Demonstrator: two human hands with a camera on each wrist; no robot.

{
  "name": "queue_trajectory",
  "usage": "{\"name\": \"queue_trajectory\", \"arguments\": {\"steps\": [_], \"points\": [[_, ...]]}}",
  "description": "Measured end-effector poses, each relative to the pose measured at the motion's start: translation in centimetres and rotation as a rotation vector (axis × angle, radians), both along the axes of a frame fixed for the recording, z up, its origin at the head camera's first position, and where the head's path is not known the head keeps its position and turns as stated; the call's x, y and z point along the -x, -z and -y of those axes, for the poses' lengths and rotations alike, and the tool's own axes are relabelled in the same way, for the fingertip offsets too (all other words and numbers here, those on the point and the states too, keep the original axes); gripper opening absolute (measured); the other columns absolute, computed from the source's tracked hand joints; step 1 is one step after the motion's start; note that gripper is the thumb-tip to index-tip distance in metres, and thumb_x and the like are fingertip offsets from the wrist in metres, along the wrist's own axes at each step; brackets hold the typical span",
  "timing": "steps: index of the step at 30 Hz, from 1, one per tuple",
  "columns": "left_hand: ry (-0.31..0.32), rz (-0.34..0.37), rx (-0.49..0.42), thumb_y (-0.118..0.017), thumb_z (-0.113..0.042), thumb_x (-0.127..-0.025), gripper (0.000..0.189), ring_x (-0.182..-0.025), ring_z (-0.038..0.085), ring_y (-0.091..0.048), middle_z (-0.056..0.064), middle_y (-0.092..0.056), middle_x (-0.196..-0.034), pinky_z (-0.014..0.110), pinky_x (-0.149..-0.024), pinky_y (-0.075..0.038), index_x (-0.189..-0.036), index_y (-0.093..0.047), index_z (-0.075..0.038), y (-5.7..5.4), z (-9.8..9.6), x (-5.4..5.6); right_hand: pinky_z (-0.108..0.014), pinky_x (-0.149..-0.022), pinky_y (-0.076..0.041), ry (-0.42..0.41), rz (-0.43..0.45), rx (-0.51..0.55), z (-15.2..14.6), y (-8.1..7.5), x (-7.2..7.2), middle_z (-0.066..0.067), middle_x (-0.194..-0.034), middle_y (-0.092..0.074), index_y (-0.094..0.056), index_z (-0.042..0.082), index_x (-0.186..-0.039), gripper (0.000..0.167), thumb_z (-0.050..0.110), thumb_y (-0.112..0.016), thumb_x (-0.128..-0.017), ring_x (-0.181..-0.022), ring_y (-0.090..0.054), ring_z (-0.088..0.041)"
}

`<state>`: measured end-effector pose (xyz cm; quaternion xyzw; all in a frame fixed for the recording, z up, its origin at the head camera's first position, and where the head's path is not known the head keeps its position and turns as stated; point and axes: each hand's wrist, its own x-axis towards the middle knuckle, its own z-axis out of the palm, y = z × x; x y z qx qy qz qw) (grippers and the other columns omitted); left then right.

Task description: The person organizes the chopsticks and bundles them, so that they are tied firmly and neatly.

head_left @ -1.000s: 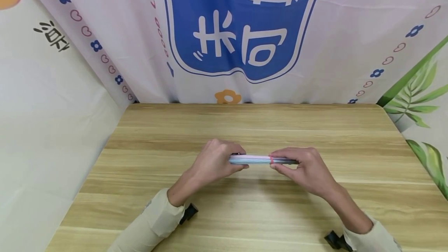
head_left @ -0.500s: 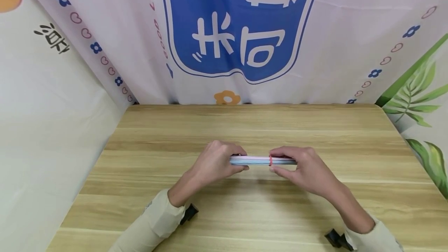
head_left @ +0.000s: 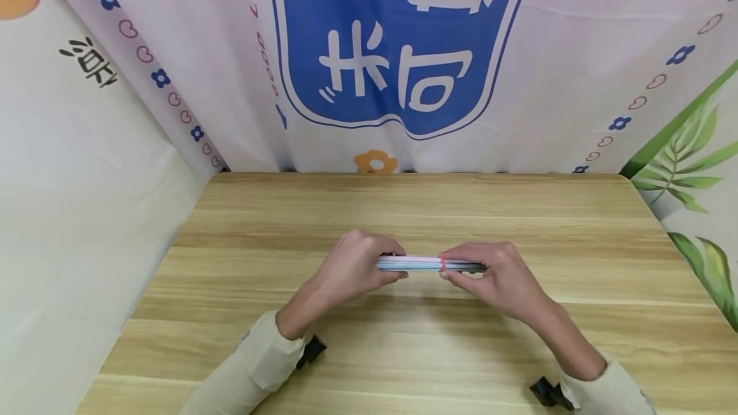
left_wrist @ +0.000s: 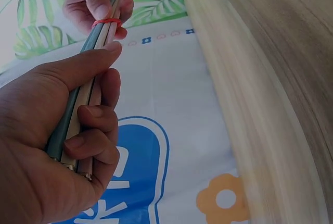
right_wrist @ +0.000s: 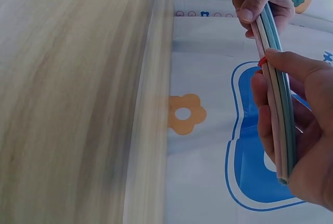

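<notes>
A bundle of chopsticks (head_left: 418,264) in pink, cream and teal is held level above the wooden table. My left hand (head_left: 354,264) grips its left part, fingers curled round the thick ends with metallic tips, as the left wrist view shows. A red rubber band (head_left: 442,264) circles the bundle right of its middle. The thumb and fingers of my right hand (head_left: 504,280) hold the bundle from the other end, with the fingertips at the band. In the right wrist view the chopsticks (right_wrist: 281,114) lie side by side across the right fingers. Their exact number is hard to tell.
The wooden table (head_left: 403,351) stretches out on all sides below the hands. A printed cloth (head_left: 553,82) with a blue sign hangs along its far edge. Black mounts (head_left: 311,351) are fixed at both sleeves.
My right hand and the red rubber band have shifted slightly left, towards my left hand. The left hand keeps its hold in nearly the same place.
</notes>
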<state>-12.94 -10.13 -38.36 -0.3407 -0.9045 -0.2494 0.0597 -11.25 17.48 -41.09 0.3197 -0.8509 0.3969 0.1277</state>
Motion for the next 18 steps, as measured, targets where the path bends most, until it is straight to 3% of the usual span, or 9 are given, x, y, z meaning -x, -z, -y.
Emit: {"name": "queue_trajectory", "arguments": {"steps": [7,13,18], "points": [[0.019,0.004,-0.006,-0.095,-0.02,-0.083,0.019,-0.066,0.002,-0.065,-0.003,-0.083,-0.09,0.018,-0.064,-0.052,-0.097,-0.084,-0.013,0.1,-0.3,0.0,-0.015,-0.059,-0.053,-0.004,-0.051,-0.052,0.4,-0.1,0.0,-0.001,-0.101,-0.084,-0.086,0.017,-0.111,0.027,0.015,-0.092,-0.085,-0.072,-0.069,0.002],[0.026,0.0,-0.006,-0.095,-0.019,-0.083,0.02,-0.068,0.003,-0.067,-0.002,-0.083,-0.091,0.019,-0.066,-0.054,-0.097,-0.084,-0.012,0.1,-0.3,-0.1,-0.019,-0.064,-0.055,0.012,-0.009,-0.146,0.9,-0.8,-0.3,0.0,-0.107,-0.084,-0.084,0.017,-0.119,0.032,0.023,-0.09,-0.089,-0.076,-0.07,-0.001],[0.01,-0.006,-0.005,-0.096,-0.02,-0.082,0.021,-0.067,0.002,-0.066,-0.003,-0.083,-0.09,0.019,-0.065,-0.053,-0.097,-0.084,-0.014,0.0,-0.2,0.0,-0.025,-0.07,-0.06,-0.004,0.04,-0.108,0.5,-1.3,-0.4,0.004,-0.107,-0.082,-0.081,0.017,-0.115,0.028,0.016,-0.09,-0.089,-0.083,-0.07,-0.002]]}}
